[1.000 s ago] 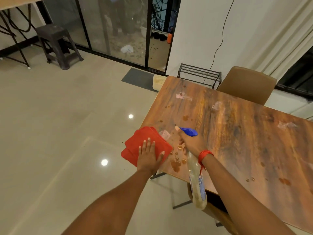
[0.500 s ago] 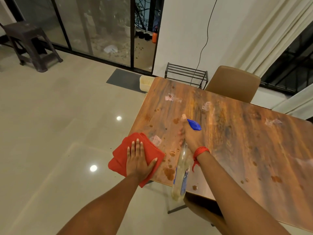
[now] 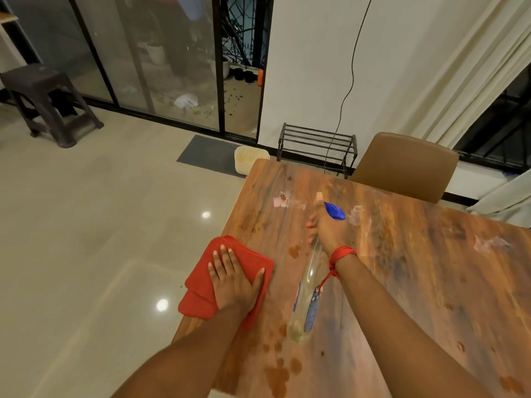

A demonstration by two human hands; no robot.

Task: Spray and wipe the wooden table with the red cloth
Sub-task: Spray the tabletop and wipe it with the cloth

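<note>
Fingers [image 3: 311, 225] around spray bottle [image 3: 307, 297], label unreadable

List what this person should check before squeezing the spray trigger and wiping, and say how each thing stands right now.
1. Spray bottle gripped by right hand: ok.
2. Blue nozzle aimed over the wooden table: ok.
3. Red cloth flat under left hand: ok.
4. Cloth fully on the table: not ok, it overhangs the edge.
5. Liquid left in bottle: cannot tell.
6. Stains within reach: ok, probably.
</note>
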